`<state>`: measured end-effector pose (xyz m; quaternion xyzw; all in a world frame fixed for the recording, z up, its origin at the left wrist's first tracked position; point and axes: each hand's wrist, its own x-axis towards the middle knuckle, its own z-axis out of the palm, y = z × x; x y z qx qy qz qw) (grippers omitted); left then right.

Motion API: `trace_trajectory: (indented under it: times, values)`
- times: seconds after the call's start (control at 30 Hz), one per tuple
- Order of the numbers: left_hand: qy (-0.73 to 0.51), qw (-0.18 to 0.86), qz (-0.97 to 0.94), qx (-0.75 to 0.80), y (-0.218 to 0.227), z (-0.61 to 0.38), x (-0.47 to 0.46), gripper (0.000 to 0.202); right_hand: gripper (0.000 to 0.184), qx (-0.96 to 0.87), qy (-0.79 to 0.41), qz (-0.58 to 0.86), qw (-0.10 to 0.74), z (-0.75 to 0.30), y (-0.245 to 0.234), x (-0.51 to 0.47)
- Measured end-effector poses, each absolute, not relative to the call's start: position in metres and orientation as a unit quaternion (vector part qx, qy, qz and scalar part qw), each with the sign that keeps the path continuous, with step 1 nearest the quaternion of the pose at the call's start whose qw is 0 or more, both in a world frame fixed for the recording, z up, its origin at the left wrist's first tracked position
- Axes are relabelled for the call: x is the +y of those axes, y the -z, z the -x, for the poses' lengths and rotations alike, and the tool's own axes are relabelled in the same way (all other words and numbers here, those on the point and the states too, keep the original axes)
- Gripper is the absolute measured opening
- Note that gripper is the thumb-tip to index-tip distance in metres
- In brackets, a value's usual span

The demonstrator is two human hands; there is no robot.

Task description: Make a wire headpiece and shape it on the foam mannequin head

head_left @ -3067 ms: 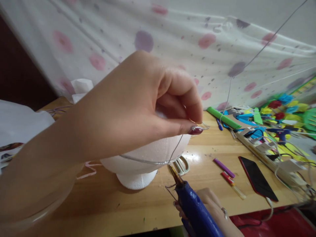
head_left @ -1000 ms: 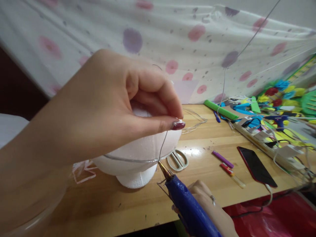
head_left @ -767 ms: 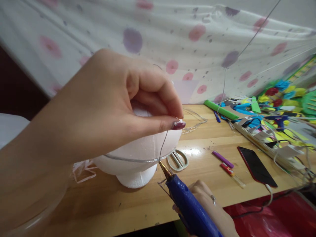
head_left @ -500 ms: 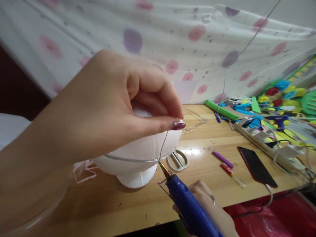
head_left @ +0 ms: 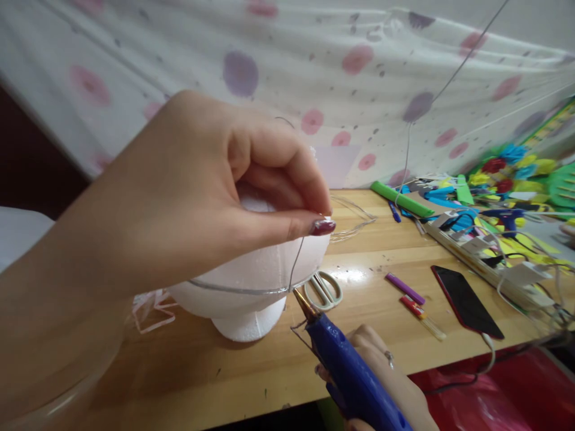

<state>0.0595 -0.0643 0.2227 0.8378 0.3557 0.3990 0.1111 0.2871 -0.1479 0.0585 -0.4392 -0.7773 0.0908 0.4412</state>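
Note:
My left hand is closed in a pinch on a thin grey wire, which runs down to a grey wire band around a white foam head form. The form's round base stands on the table, and my left hand hides much of its upper part. In my right hand is a blue hot glue gun, its brass nozzle pointing up-left, just beside the spot where wire and band meet. The gun covers some of the right-hand fingers.
Scissors lie behind the nozzle on the wooden table. To the right are a purple stick, a red-labelled tube, a phone and a power strip with cables. Coiled wire rests behind. Fingertips show at the right edge.
The glue gun has shifted slightly right, its nozzle drawing a little away from the wire joint. My left hand keeps its pinch almost unmoved. Fingertips have appeared at the right edge.

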Motion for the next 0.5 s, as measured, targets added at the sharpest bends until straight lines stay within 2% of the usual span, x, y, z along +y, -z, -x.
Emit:
trace_trajectory:
  times: [0.1,0.23,0.37,0.5]
  values:
    - [-0.399,0.112,-0.836,0.360,-0.222,-0.060,-0.064,0.021,0.030,-0.822,-0.123,0.373,0.413,-0.291,-0.062,-0.145]
    - [-0.399,0.115,-0.832,0.368,-0.222,-0.060,-0.064,0.023,0.047,-0.785,-0.136,0.402,0.451,-0.295,-0.064,-0.146]
    - [-0.402,0.131,-0.823,0.380,-0.224,-0.059,-0.065,0.020,0.031,-0.809,-0.149,0.395,0.409,-0.293,-0.060,-0.150]
    - [-0.403,0.129,-0.824,0.376,-0.224,-0.059,-0.064,0.022,0.037,-0.752,-0.114,0.454,0.465,-0.284,-0.057,-0.156]
